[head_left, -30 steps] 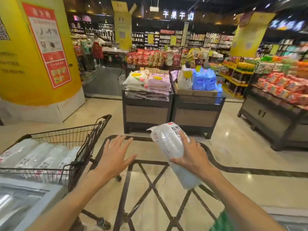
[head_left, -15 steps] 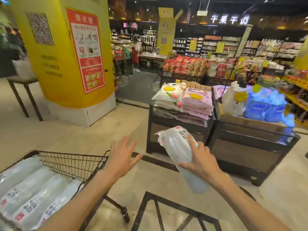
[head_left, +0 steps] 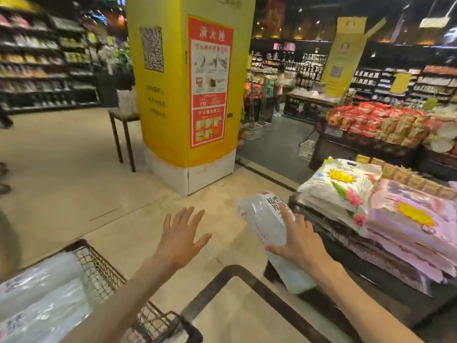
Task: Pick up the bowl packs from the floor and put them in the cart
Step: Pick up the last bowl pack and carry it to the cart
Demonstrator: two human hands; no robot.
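Observation:
My right hand (head_left: 300,240) grips a long clear plastic bowl pack (head_left: 265,225) with black print near its top, held upright and tilted above the floor at centre right. My left hand (head_left: 181,235) is open with fingers spread, holding nothing, to the left of the pack. The dark wire cart (head_left: 106,276) sits at the lower left, below and left of my left forearm. Several similar bowl packs (head_left: 42,295) lie side by side inside it.
A yellow pillar (head_left: 183,95) with a red poster stands ahead. A low dark display stand with stacked flowered bags (head_left: 378,211) is close on the right. A small dark table (head_left: 123,134) stands left of the pillar, and shelves line the back.
The view has swung left, so the pillar now sits centre and the display stand has slid right. Both hands keep their poses, and the cart now shows at the lower left corner.

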